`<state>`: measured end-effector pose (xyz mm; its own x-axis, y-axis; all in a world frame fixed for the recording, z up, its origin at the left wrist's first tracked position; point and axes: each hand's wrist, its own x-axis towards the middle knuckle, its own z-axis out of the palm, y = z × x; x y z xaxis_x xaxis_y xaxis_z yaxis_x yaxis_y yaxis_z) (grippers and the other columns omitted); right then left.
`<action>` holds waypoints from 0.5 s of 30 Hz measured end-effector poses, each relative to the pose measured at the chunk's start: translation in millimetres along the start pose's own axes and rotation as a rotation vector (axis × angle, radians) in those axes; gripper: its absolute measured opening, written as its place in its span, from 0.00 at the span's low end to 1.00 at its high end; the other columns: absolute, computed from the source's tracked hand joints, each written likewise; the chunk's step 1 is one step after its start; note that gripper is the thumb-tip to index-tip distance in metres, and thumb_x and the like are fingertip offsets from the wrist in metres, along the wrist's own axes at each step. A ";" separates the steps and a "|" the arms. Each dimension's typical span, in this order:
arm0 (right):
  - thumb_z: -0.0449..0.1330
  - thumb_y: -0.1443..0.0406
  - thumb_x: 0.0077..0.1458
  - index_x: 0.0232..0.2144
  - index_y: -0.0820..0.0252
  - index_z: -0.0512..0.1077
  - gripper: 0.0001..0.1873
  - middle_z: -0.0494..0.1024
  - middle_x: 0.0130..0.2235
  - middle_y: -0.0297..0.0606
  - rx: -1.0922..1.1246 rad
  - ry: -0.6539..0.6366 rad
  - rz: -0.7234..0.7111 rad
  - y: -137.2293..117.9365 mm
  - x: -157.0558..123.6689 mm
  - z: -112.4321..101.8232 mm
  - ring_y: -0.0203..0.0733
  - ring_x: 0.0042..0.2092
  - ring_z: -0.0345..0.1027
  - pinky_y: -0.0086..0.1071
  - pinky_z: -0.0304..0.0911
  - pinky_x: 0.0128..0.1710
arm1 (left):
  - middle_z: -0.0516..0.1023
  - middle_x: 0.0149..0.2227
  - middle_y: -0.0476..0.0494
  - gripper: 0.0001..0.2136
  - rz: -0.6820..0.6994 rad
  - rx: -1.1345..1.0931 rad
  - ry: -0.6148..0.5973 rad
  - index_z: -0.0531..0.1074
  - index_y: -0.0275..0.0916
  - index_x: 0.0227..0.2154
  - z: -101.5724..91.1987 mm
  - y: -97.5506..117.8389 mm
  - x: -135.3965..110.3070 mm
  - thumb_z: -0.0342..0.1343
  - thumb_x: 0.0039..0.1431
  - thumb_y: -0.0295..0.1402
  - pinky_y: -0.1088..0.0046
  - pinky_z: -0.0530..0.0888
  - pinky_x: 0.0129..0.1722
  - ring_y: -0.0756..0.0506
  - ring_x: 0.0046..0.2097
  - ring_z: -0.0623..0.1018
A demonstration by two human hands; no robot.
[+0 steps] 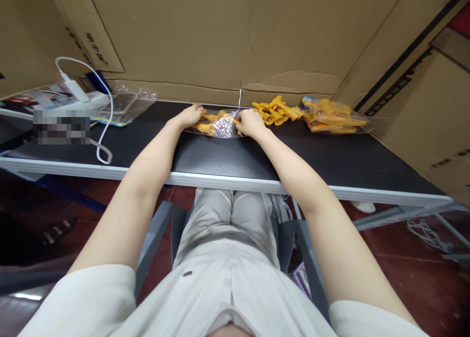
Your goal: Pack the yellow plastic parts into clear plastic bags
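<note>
A clear plastic bag [219,125] with yellow plastic parts in it lies at the far side of the black table [220,156]. My left hand [191,115] is curled on the bag's left end. My right hand [250,123] pinches its right end. Both arms reach straight out across the table from my lap.
Loose yellow parts [276,110] lie right of my hands, then a filled bag of them [332,116]. At the left are empty clear bags [127,102], a white charger with its cable [79,89] and papers. Cardboard walls [205,38] close off the back and right.
</note>
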<state>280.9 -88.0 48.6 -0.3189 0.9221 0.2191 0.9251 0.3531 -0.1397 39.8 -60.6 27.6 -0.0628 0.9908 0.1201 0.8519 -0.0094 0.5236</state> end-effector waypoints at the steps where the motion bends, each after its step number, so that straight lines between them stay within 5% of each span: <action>1: 0.59 0.73 0.65 0.53 0.67 0.84 0.18 0.84 0.57 0.58 0.051 0.021 -0.002 0.5 3.6 4.3 0.65 0.62 0.78 0.52 0.72 0.64 | 0.66 0.78 0.30 0.31 -0.009 -0.030 0.005 0.63 0.27 0.77 -0.1 1.6 -1.1 0.40 0.79 0.38 0.66 0.61 0.77 0.38 0.78 0.67; 5: 0.57 0.76 0.64 0.62 0.69 0.74 0.25 0.76 0.67 0.58 0.370 0.070 -0.031 3.1 20.6 28.0 0.47 0.61 0.79 0.38 0.72 0.63 | 0.63 0.79 0.27 0.31 -0.023 -0.096 0.027 0.60 0.23 0.77 -0.6 6.8 -3.8 0.38 0.80 0.36 0.68 0.60 0.77 0.40 0.79 0.66; 9: 0.54 0.78 0.64 0.64 0.70 0.70 0.27 0.77 0.66 0.56 0.607 -0.007 -0.019 6.7 29.9 44.0 0.39 0.63 0.78 0.30 0.71 0.60 | 0.60 0.79 0.26 0.31 -0.008 -0.110 0.057 0.59 0.21 0.77 0.6 5.6 -1.4 0.37 0.80 0.35 0.66 0.55 0.79 0.39 0.81 0.61; 12: 0.53 0.77 0.64 0.61 0.70 0.75 0.25 0.81 0.62 0.53 0.534 -0.058 -0.091 11.1 26.6 37.9 0.42 0.63 0.78 0.32 0.69 0.64 | 0.59 0.80 0.29 0.31 0.041 -0.108 0.035 0.59 0.24 0.78 1.6 2.2 2.7 0.37 0.79 0.34 0.65 0.52 0.80 0.40 0.81 0.60; 15: 0.52 0.78 0.63 0.54 0.65 0.82 0.24 0.84 0.58 0.53 0.231 -0.006 -0.094 16.1 16.6 19.0 0.55 0.64 0.77 0.45 0.68 0.68 | 0.58 0.81 0.36 0.31 0.123 -0.010 -0.019 0.59 0.31 0.79 0.8 0.8 3.6 0.37 0.78 0.35 0.65 0.50 0.81 0.42 0.82 0.56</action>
<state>286.6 -64.0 31.7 -0.4033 0.8840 0.2364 0.8199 0.4638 -0.3356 40.6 -56.9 27.8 0.0512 0.9845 0.1680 0.8475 -0.1318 0.5142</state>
